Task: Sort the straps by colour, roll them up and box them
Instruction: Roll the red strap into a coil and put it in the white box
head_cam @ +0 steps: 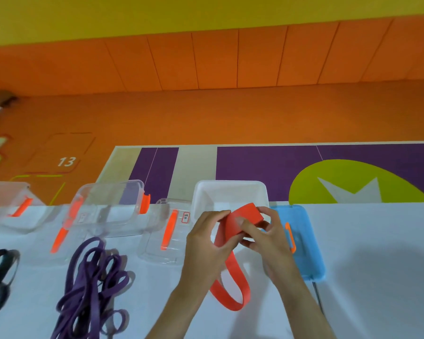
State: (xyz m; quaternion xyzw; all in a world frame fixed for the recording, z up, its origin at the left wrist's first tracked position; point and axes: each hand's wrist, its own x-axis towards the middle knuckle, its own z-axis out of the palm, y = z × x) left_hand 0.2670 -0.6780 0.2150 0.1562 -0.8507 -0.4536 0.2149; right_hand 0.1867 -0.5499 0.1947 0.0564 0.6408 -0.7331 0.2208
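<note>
red strap (245, 213): held above the table (377, 265), just in front of the white box (230, 185); its upper end is being wound into a flat coil, and the tail hangs in a loop that appears to rest on the table
left hand (206, 243): fingers curled round the band just below the coil
right hand (269, 237): thumb and fingers pinched on the coil itself
rolling: judged to be at an early turn; the band is best kept flat and taut, its edges lined up at each turn, and the tail fed up through the left hand so that no twist is wound in
white box: open, directly behind the hands, its inside partly hidden by them; a short reach for the finished roll
blue lid (310, 255): just beside the right hand; its rim could be caught by the wrist
clear lid (164, 231): near the left hand
purple straps (91, 277): well apart to the left, out of the tail's way
open room: bare table is left to the right of the blue lid
</note>
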